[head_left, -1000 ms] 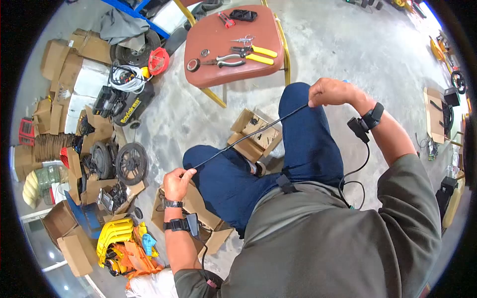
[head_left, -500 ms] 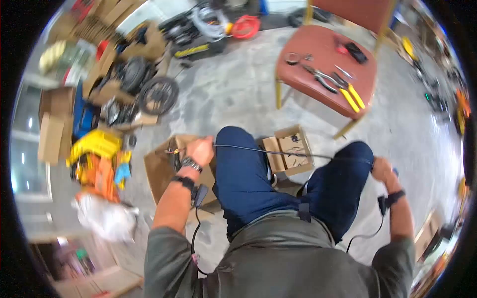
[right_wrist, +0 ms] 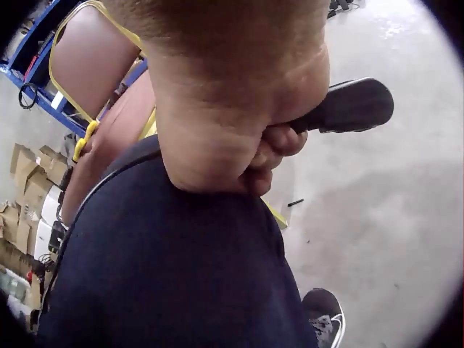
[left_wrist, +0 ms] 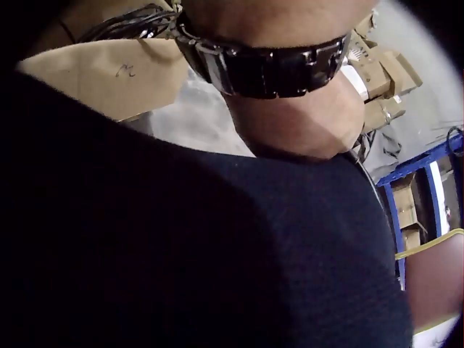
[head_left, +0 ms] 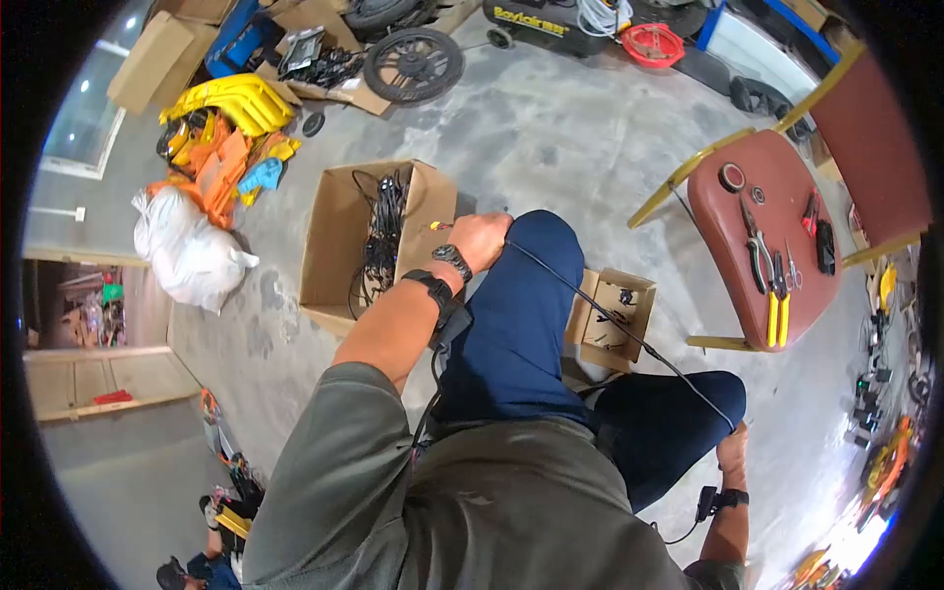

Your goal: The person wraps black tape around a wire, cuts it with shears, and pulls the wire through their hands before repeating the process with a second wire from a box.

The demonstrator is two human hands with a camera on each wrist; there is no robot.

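Note:
A thin black cable (head_left: 644, 344) runs across both knees, from one hand to the other. My left hand (head_left: 480, 241) grips it at the left knee, and a short end with yellow and red tips (head_left: 437, 226) sticks out past the fist. Beside the right knee my right hand (head_left: 733, 450) holds the other end. In the right wrist view its curled fingers (right_wrist: 268, 156) also grip a black, rounded, handle-like piece (right_wrist: 359, 105); I cannot tell its kind. The left wrist view shows the back of the left hand (left_wrist: 297, 123) behind a watch, its fingers hidden by the trouser leg.
An open cardboard box (head_left: 329, 246) of black cables stands left of the knees. A smaller box (head_left: 629, 324) with small black bits sits between them. On the brown chair (head_left: 728, 226) lie pliers (head_left: 757, 251), yellow-handled strippers (head_left: 778, 305), scissors (head_left: 793, 265) and tape (head_left: 732, 177).
The head view has swung round, shifting the chair to the right and the cable box into fuller view. My right hand has dropped to beside the right knee. Both hands still hold the cable.

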